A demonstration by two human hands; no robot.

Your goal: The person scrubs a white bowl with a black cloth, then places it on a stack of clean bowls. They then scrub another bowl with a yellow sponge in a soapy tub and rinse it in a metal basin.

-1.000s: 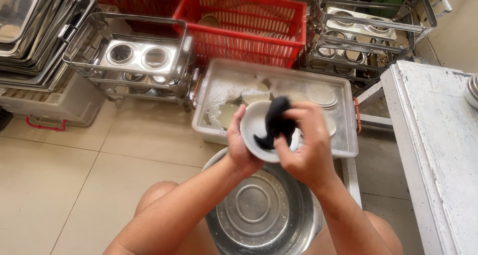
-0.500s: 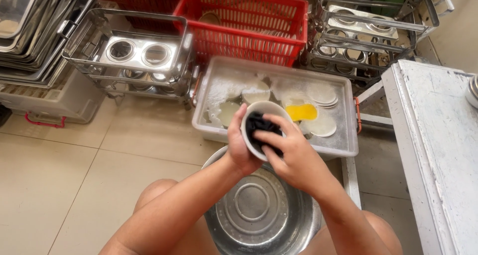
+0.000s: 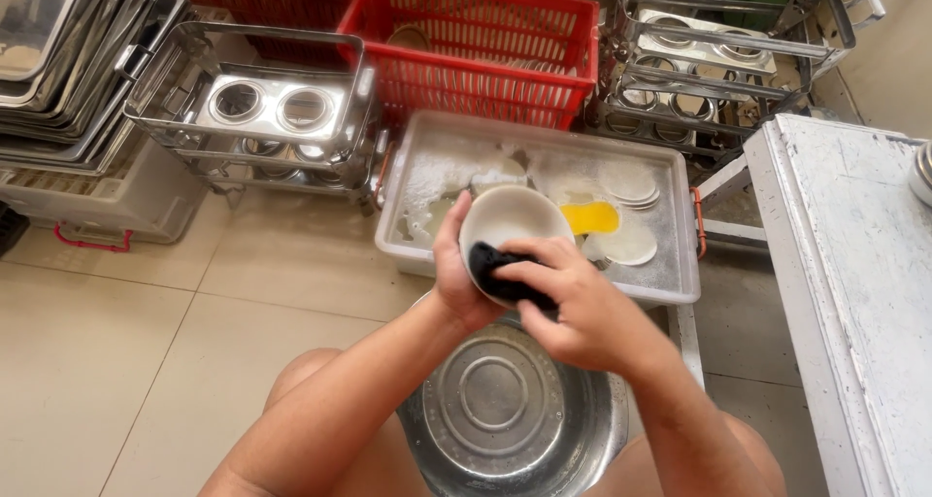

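My left hand point(image 3: 458, 281) grips a small white bowl point(image 3: 512, 219) by its rim, tilted toward me above a steel basin point(image 3: 505, 419). My right hand point(image 3: 581, 308) presses a black scrubbing cloth point(image 3: 500, 272) against the bowl's lower edge. Just beyond the bowl stands a grey plastic tub point(image 3: 544, 274) of soapy water holding white plates point(image 3: 627, 182) and a yellow sponge point(image 3: 590, 217).
A red plastic crate point(image 3: 476, 46) stands behind the tub. Wire racks with steel trays point(image 3: 262, 109) sit at the left and back right point(image 3: 709, 60). Stacked steel trays point(image 3: 58, 60) are at far left, a white table point(image 3: 854, 283) at right. The floor is tiled.
My right hand with the cloth has slid from inside the bowl down to its near edge, baring the bowl's white inside. The bowl has stayed in my left hand.
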